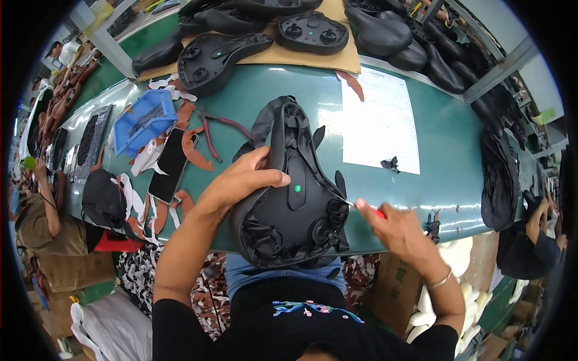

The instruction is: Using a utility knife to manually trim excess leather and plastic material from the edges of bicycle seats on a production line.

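Observation:
A black bicycle saddle (280, 218) lies underside up at the near table edge, its narrow nose pointing away from me. Loose black cover material is gathered along its rim, and a small green sticker shows on its base. My left hand (250, 175) grips the saddle's left side, thumb on the underside and the other fingers partly hidden by the rim. My right hand (394, 231) is closed round a red-handled tool (379, 213). Its thin metal shaft reaches the saddle's right rim, where trimmed flaps of cover stick out; the tip is hard to make out.
Red-handled pliers (209, 138), a black phone (168, 167), a blue bin (144, 121) and brown scraps lie left. A paper sheet (379, 123) lies right, with black scraps nearby. More saddles (220, 54) fill the back. Other people work at both sides.

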The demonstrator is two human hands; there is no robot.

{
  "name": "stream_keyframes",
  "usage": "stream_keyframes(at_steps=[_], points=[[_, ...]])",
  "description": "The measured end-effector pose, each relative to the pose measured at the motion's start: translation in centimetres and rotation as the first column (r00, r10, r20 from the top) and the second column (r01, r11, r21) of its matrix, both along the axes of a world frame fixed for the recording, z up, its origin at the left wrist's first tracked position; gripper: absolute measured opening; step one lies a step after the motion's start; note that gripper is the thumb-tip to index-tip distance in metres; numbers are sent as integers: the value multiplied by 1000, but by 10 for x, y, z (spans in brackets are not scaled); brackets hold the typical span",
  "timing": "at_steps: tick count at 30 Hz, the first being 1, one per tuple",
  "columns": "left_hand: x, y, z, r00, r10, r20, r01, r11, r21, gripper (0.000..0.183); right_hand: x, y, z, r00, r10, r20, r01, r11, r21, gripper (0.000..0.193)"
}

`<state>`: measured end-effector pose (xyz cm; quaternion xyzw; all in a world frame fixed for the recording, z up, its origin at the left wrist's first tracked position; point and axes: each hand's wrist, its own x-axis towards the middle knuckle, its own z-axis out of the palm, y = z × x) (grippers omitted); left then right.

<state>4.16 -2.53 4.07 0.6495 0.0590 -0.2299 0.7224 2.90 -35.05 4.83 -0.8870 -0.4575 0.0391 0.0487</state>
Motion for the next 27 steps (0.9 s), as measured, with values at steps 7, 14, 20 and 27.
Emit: stream_keyframes(at_steps=[7, 14, 20, 27], points=[[-42, -4, -13, 955, 293, -41, -296, 951, -86, 46, -107, 37, -33, 837, -448, -314, 532, 801, 274, 68], [-84, -12, -9, 918, 396, -35, -396, 901, -178, 62, -94, 46, -18, 726, -530, -438, 685, 501, 528, 55], [-114, -8, -27, 817, 577, 4, -572, 810, -125, 65, -10, 89, -24, 776, -374, -507, 629, 511, 586, 63], [-90, -22, -12, 658, -136, 740, -572, 550, 609, 57, -23, 85, 8, 573, -151, -806, 816, 199, 542, 44]])
